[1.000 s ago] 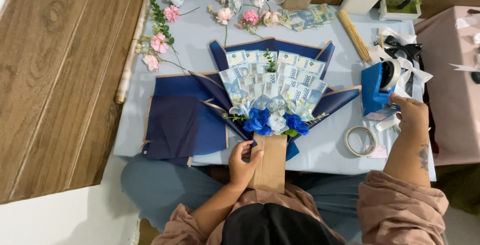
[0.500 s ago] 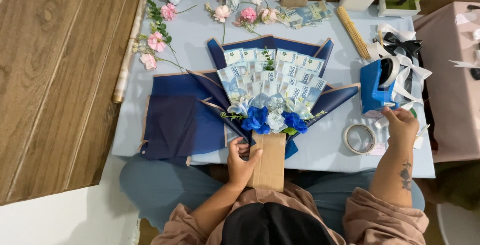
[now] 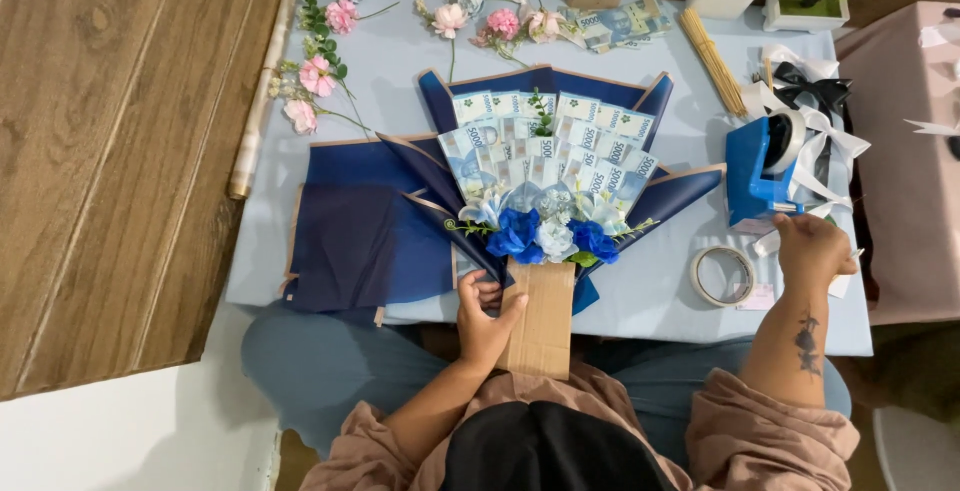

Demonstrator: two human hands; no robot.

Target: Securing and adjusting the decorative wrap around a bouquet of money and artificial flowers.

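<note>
At the table's near edge point(image 3: 640, 336), our left hand point(image 3: 487, 313) grips the cardboard handle point(image 3: 541, 319) of the banknote bouquet point(image 3: 545, 176). Our right hand point(image 3: 812, 249) sits just beside the blue tape dispenser point(image 3: 758, 173), near a tape roll point(image 3: 722, 276); we cannot tell its grip

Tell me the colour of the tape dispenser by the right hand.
Blue, seen in the head view: the tape dispenser sits just beyond the right hand.
</note>
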